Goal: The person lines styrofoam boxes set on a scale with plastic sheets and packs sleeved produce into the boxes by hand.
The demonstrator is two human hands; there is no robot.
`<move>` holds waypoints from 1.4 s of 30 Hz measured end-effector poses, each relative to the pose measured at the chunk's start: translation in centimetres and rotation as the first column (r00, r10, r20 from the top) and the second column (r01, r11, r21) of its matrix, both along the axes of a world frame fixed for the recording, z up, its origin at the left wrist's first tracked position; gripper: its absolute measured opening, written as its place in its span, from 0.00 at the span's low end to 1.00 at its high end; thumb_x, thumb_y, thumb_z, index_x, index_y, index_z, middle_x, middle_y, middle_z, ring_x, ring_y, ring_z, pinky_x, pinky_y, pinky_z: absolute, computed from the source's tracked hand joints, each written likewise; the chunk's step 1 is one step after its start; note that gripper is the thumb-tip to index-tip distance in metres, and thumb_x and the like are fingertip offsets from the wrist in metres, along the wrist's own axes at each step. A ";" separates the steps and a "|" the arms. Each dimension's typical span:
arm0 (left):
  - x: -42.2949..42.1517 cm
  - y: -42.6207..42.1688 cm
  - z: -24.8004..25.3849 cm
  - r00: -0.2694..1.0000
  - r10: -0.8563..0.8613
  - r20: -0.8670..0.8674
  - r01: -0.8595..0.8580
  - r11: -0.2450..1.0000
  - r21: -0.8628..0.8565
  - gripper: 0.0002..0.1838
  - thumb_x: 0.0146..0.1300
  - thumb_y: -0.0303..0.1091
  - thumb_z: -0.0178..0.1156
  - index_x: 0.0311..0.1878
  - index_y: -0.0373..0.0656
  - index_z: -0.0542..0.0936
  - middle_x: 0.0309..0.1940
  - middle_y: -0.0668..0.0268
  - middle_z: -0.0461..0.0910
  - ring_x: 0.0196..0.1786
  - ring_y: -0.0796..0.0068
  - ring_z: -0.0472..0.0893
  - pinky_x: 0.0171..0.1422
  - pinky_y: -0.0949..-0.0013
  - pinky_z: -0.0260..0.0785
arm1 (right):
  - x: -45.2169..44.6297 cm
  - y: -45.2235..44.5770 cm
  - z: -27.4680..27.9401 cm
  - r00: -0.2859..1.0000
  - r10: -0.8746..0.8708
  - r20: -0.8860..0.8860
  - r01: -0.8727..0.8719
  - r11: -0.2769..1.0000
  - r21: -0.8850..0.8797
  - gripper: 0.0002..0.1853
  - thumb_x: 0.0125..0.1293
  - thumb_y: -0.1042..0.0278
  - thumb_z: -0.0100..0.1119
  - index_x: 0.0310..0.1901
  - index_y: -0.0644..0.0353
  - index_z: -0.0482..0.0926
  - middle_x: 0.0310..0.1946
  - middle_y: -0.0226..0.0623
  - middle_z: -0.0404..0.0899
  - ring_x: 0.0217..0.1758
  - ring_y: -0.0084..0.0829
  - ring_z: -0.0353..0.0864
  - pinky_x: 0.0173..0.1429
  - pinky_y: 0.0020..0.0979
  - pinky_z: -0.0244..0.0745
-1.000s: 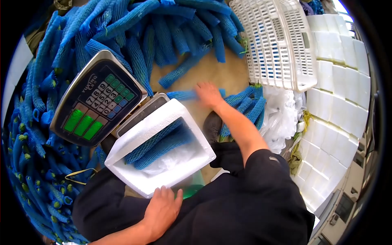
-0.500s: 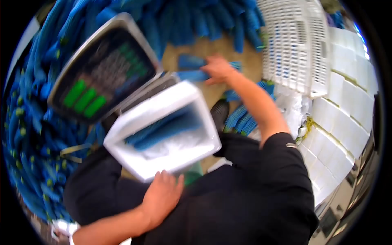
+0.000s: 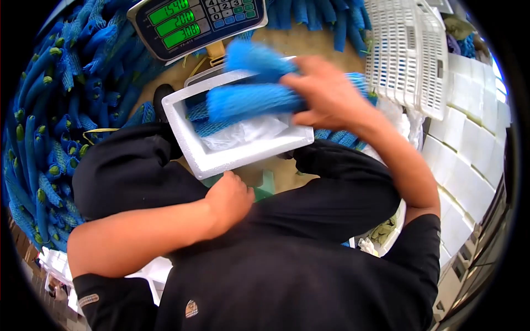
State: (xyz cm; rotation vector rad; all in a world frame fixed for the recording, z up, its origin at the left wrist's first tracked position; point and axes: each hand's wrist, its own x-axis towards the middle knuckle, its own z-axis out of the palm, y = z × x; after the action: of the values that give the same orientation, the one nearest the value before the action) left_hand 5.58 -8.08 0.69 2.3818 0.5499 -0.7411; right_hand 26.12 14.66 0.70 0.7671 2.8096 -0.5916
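Two blue net-wrapped vegetables (image 3: 251,102), blurred by motion, are in my right hand (image 3: 326,91), whose fingers wrap round their right ends. They hang over a white foam box (image 3: 243,160). Inside the box lie other blue-netted pieces (image 3: 207,128) and clear plastic bags (image 3: 243,134). My left hand (image 3: 231,199) is just below the box's near edge, with its fingers curled and their tips hidden from view.
A digital scale display (image 3: 199,22) stands beyond the box. Heaps of blue-netted vegetables (image 3: 38,132) lie at the left and back. A white plastic crate (image 3: 406,60) and stacked white foam boxes (image 3: 469,132) are at the right.
My right hand has come back from the floor beyond the box to above it, carrying two netted pieces. My left hand has curled its fingers. The camera view has shifted.
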 end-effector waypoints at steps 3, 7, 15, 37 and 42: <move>-0.3 -1.3 -0.9 1.000 0.020 0.022 -0.022 0.997 0.075 0.26 0.74 0.38 0.57 0.73 0.43 0.79 0.46 0.65 0.87 0.50 0.65 0.86 0.54 0.62 0.71 | -5.8 -6.6 -2.7 0.985 0.106 0.136 -0.094 0.991 -0.096 0.31 0.52 0.53 0.78 0.59 0.51 0.84 0.70 0.59 0.72 0.75 0.58 0.71 0.78 0.54 0.67; -1.3 -1.5 -2.1 0.984 0.099 0.146 -0.103 0.994 0.021 0.22 0.74 0.40 0.56 0.66 0.41 0.82 0.42 0.60 0.89 0.47 0.61 0.88 0.49 0.58 0.75 | -4.0 -13.3 -14.2 0.982 0.114 -0.149 -0.118 0.993 -0.020 0.22 0.66 0.47 0.68 0.56 0.48 0.85 0.78 0.55 0.68 0.79 0.55 0.68 0.85 0.52 0.58; -3.7 -1.1 -3.7 0.948 0.232 0.216 -0.257 0.962 0.094 0.23 0.65 0.50 0.69 0.54 0.42 0.83 0.39 0.58 0.89 0.44 0.57 0.89 0.46 0.56 0.78 | -3.9 -13.3 -13.6 0.877 -0.275 -0.395 0.306 0.952 0.018 0.23 0.64 0.55 0.71 0.54 0.61 0.81 0.61 0.46 0.81 0.68 0.50 0.76 0.77 0.50 0.67; -2.2 3.3 -2.8 0.927 0.207 0.313 -0.275 0.942 0.193 0.32 0.66 0.52 0.70 0.68 0.44 0.81 0.40 0.62 0.87 0.43 0.60 0.86 0.46 0.58 0.74 | -3.7 -11.2 -16.2 0.882 -0.428 -0.198 0.417 0.904 -0.098 0.23 0.65 0.52 0.68 0.56 0.58 0.84 0.57 0.44 0.80 0.62 0.48 0.78 0.69 0.48 0.72; -1.5 2.2 -2.3 0.920 0.202 0.337 -0.278 0.941 0.193 0.26 0.68 0.44 0.62 0.66 0.42 0.83 0.38 0.62 0.86 0.40 0.62 0.85 0.45 0.59 0.72 | -3.8 -5.2 -11.4 0.975 -0.166 0.151 0.217 0.868 -0.447 0.26 0.69 0.49 0.68 0.63 0.55 0.85 0.57 0.47 0.86 0.63 0.48 0.85 0.68 0.46 0.78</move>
State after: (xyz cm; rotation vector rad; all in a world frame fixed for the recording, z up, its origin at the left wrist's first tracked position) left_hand 4.12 -5.85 -1.57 2.5184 0.8147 -0.1880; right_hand 22.30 9.47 -10.70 0.9417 2.3591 -1.1601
